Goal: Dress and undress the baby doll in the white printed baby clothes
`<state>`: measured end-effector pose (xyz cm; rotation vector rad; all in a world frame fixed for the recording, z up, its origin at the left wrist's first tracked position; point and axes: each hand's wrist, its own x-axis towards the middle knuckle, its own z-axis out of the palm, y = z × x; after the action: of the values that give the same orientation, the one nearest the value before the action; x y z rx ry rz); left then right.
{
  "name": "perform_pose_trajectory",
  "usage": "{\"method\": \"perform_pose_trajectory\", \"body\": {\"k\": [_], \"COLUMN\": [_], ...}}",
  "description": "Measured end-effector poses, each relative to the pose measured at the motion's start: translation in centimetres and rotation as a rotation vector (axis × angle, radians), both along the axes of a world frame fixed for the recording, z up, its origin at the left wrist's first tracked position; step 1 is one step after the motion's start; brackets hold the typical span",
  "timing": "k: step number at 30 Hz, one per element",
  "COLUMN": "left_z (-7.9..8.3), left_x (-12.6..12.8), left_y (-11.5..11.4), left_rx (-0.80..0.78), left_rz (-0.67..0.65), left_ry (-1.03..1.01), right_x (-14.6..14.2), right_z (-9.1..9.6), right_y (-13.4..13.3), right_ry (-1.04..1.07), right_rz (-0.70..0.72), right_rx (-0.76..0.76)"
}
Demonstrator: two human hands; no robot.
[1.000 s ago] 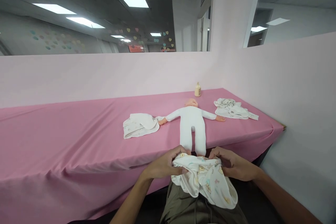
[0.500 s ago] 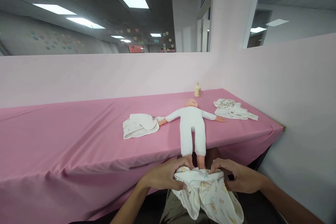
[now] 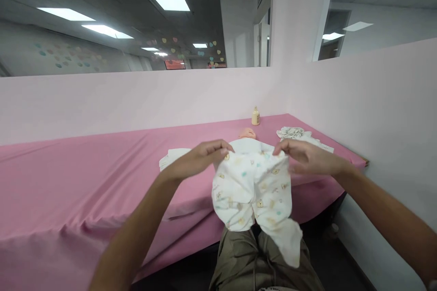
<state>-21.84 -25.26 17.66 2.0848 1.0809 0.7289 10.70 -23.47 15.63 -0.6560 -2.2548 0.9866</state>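
Note:
White baby pants (image 3: 254, 186) with a small coloured print hang between my hands, held up by the waistband. My left hand (image 3: 206, 157) pinches the left end of the waistband, and my right hand (image 3: 303, 157) pinches the right end. One leg of the pants dangles lower at the right. Behind them a baby doll in a white suit (image 3: 251, 144) lies on its back; its head (image 3: 247, 133) and shoulders show, while the pants and my hands hide the rest.
A pink cloth (image 3: 102, 173) covers the table. Folded white clothing (image 3: 174, 154) lies left of the doll, more baby clothes (image 3: 295, 132) lie at the right. A cream pump bottle (image 3: 256, 117) stands near the wall. Mirror-like panels (image 3: 136, 32) sit above.
Both hands have risen from near my lap to in front of the doll. The pants, bunched before, now hang spread out and cover the doll's body and legs from view.

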Motion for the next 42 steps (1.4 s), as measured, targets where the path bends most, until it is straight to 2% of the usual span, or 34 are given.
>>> {"method": "perform_pose_trajectory", "body": {"k": [6, 10, 14, 17, 22, 24, 26, 28, 30, 31, 33, 35, 37, 39, 42], "left_z": [5.6, 7.8, 8.5, 8.3, 7.7, 7.4, 6.9, 5.7, 3.8, 2.6, -0.1, -2.6, -4.5, -5.6, -6.3], "left_x": [1.2, 2.3, 4.4, 6.5, 9.2, 9.5, 9.4, 9.2, 9.2, 9.2, 9.6, 10.2, 10.9, 11.7, 12.7], "left_y": [2.7, 3.3, 3.9, 3.8, 2.1, 1.4, 0.8, 0.5, 0.3, 0.3, 0.1, -0.1, -0.7, -1.4, -2.4], "left_rx": [0.16, 0.231, 0.243, 0.232, 0.287, 0.335, 0.398, 0.5, 0.562, 0.537, 0.334, 0.032, -0.224, -0.369, -0.463], "left_rz": [0.092, 0.143, 0.212, 0.227, 0.136, 0.117, 0.125, 0.196, 0.292, 0.316, 0.261, 0.117, -0.018, -0.103, -0.158], "left_ry": [-0.023, -0.09, -0.26, -0.361, -0.424, -0.418, -0.399, -0.403, -0.439, -0.464, -0.52, -0.62, -0.736, -0.853, -0.93], "right_x": [-1.9, -3.0, -4.5, -6.2, -8.2, -8.3, -8.0, -7.7, -7.6, -7.5, -7.5, -7.4, -7.3, -7.2, -7.2], "right_z": [4.1, 5.7, 6.6, 6.9, 6.0, 5.4, 5.1, 5.2, 5.6, 5.9, 6.4, 6.9, 7.0, 6.9, 6.4], "right_y": [3.1, 4.0, 5.1, 4.5, 1.3, 0.7, 0.7, 1.0, 1.2, 1.2, 1.0, 0.9, 0.8, 1.0, 1.5], "right_ry": [0.095, 0.136, 0.317, 0.449, 0.432, 0.429, 0.45, 0.486, 0.527, 0.552, 0.611, 0.665, 0.698, 0.7, 0.67], "right_rz": [-0.221, -0.412, -0.511, -0.531, -0.315, -0.297, -0.354, -0.424, -0.464, -0.471, -0.478, -0.489, -0.512, -0.542, -0.603], "right_rx": [0.086, 0.253, 0.267, 0.215, 0.234, 0.272, 0.291, 0.282, 0.259, 0.25, 0.249, 0.255, 0.245, 0.208, 0.12]}}
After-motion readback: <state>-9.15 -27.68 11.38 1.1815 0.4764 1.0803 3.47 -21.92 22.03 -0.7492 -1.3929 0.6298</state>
